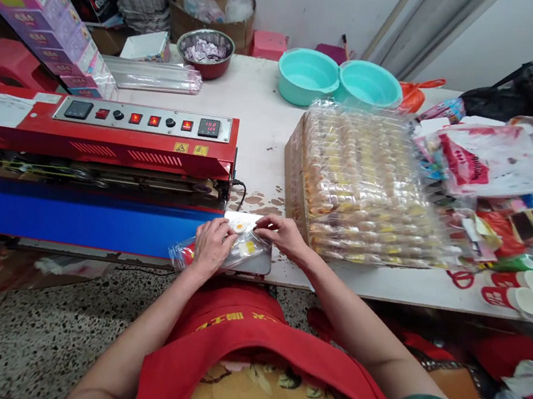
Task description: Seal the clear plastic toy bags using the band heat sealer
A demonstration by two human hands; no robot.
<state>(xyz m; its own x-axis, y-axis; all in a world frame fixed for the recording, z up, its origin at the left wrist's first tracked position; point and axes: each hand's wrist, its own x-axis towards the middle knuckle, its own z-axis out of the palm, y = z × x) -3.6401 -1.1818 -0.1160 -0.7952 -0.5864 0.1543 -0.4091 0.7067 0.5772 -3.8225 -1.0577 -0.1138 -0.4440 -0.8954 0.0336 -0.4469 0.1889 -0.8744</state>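
Just off the right end of the red band sealer [145, 138], a clear plastic packet [250, 250] lies at the front edge of the counter [253, 117], partly covered by both hands. The left hand [213, 245] rests over it, fingers bent and slightly parted; whether they grip it, I cannot tell. The right hand [279, 232] has its fingers pinched together on the packet's edge, thumb mostly hidden. Glare blurs the contents beyond a yellow patch. Right of the sealer, stacked film-wrapped packets [365, 184] partly hide a turquoise basin [370, 85].
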